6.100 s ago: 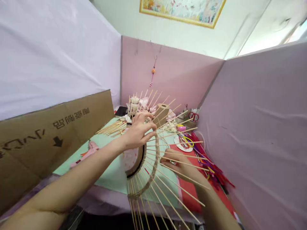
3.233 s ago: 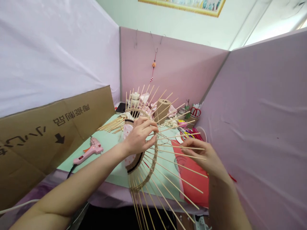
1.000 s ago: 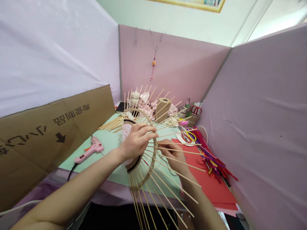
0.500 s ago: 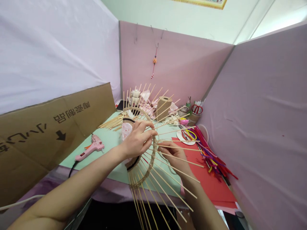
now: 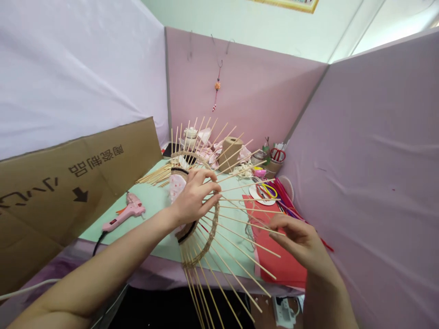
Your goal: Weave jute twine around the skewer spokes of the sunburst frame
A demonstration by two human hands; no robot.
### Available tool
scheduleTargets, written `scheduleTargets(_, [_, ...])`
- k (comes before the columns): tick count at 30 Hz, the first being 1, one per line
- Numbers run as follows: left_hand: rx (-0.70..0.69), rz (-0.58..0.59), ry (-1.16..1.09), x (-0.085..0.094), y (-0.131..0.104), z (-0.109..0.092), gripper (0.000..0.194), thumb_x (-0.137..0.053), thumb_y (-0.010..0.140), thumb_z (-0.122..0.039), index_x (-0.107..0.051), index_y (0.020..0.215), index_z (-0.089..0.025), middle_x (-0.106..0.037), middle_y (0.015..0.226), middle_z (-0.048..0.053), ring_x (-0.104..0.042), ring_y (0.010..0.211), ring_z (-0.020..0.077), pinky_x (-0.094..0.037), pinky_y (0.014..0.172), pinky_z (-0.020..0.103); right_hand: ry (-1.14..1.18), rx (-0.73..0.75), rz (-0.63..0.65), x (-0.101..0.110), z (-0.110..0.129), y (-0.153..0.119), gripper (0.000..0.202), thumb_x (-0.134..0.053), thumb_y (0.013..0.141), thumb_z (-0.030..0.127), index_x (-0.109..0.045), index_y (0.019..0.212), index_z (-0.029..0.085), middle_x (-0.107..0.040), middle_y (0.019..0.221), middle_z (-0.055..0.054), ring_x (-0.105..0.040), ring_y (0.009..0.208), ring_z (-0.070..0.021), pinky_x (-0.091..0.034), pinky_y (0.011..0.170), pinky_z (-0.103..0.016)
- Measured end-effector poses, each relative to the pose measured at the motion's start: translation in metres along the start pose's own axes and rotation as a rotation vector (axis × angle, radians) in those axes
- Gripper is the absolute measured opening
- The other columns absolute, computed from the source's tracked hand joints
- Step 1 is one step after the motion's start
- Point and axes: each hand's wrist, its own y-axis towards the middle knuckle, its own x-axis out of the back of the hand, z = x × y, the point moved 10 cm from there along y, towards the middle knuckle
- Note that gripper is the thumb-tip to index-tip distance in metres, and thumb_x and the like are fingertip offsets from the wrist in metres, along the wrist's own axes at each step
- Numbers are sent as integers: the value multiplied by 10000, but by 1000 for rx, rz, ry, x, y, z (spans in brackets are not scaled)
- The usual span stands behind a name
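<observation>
My left hand [image 5: 197,196] grips the near rim of a woven twine ring [image 5: 210,242], fingers closed over the rim. Thin wooden sticks [image 5: 236,260] fan outward from the ring like spokes. Inside it sits a fabric-covered piece [image 5: 174,186], white with pinkish dots, and a dark band curves beside it. Right of the ring, my right hand [image 5: 303,240] pinches a strand of twine [image 5: 254,213] between thumb and fingers; the strand runs back toward the rim among the sticks. Loose twine hangs below in loops.
A pink glue gun [image 5: 126,214] lies at left by a cardboard sheet [image 5: 113,176]. Behind stand a twine spool [image 5: 232,148] and red-handled scissors [image 5: 277,155] in a holder. Red paper [image 5: 284,267] and colourful pipe cleaners lie at right. Loose sticks [image 5: 156,176] lie behind the glue gun.
My right hand has moved away from the ring to the right, drawing the twine out between the sticks. My left hand keeps its grip on the ring. The view has shifted slightly.
</observation>
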Motion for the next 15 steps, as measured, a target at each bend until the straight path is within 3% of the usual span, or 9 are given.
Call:
scheduleTargets(6, [-42, -10, -2, 0, 2, -4, 71, -572, 910, -218, -634, 895, -187, -560, 1073, 90, -468, 1069, 234, -371, 963, 432, -8, -95, -217, 33, 10, 8, 206, -716, 819, 390, -679, 749, 200, -646, 652, -34, -607, 609, -162, -496, 513, -253])
scheduleTargets(15, [-27, -20, 4, 0, 1, -1, 78, -570, 908, -220, -640, 897, -188, -569, 1061, 90, -471, 1067, 239, -375, 956, 440, -86, 9, -300, 35, 50, 6, 92, -681, 859, 320, -711, 829, 238, -669, 759, -47, -647, 715, -190, -514, 556, -281])
